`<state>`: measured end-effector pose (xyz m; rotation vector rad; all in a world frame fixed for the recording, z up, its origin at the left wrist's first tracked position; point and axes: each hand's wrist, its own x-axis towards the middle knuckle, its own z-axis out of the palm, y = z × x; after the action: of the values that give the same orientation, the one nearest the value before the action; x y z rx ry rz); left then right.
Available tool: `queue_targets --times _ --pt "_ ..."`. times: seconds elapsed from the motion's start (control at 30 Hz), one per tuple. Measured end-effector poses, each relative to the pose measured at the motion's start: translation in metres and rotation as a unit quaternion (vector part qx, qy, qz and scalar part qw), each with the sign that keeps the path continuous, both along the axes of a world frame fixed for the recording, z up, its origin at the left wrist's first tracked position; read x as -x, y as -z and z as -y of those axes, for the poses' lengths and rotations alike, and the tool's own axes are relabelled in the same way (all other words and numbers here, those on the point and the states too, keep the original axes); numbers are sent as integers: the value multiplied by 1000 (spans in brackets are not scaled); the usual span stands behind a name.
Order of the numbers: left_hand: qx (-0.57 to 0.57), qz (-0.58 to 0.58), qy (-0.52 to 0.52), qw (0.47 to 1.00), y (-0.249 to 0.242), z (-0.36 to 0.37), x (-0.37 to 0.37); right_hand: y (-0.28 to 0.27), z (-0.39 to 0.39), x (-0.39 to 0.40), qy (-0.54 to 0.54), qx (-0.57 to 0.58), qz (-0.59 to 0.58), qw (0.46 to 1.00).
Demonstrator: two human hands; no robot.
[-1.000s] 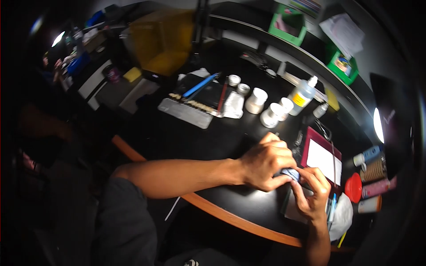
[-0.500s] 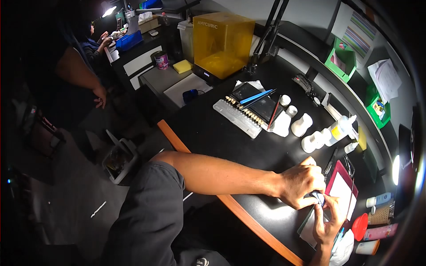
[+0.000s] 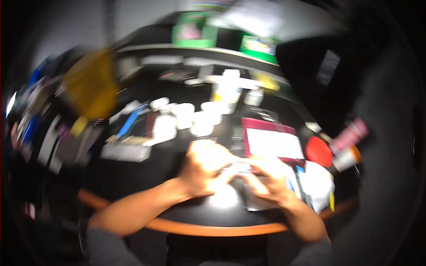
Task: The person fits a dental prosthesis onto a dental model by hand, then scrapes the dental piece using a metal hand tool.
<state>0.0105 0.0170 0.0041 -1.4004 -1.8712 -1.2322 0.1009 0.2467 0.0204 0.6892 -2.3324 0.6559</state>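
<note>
My left hand [image 3: 205, 166] and my right hand [image 3: 271, 178] meet over the front of the black desk [image 3: 177, 213]. Pinched between their fingertips is a small grey-white piece [image 3: 238, 168], too blurred and too covered by fingers to name. Both hands are closed on it, above a bright patch of lamplight. Just beyond my right hand lies a dark red tray with a white sheet [image 3: 274, 142]. White bottles [image 3: 203, 124] stand past my left hand.
To the left are a tooth shade guide [image 3: 125, 152], a blue pen [image 3: 132, 119] and an amber printer cover [image 3: 91, 84]. A red bowl [image 3: 318, 151], a pink tube [image 3: 349, 136] and a white bag [image 3: 317, 186] sit at the right. Green bins [image 3: 194, 35] line the shelf.
My head has turned to the right, so the hands now show near the middle and the view is smeared. The fingers of both hands still meet around the small piece.
</note>
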Motion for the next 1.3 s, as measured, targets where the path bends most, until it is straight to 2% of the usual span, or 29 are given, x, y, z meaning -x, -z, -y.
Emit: queue_targets --times 0.03,0.07,0.17,1.3 --pt "19 -7 -24 1000 -1 1 0 -1 4 1 -16 52 38 998" --pt "34 -17 -30 999 -3 5 -1 -3 7 0 -18 58 70 996" --pt "52 2 -25 998 -7 9 -2 -2 10 2 -40 99 83 991" --pt "83 -12 -19 996 -5 9 -5 3 13 1 -66 83 57 993"
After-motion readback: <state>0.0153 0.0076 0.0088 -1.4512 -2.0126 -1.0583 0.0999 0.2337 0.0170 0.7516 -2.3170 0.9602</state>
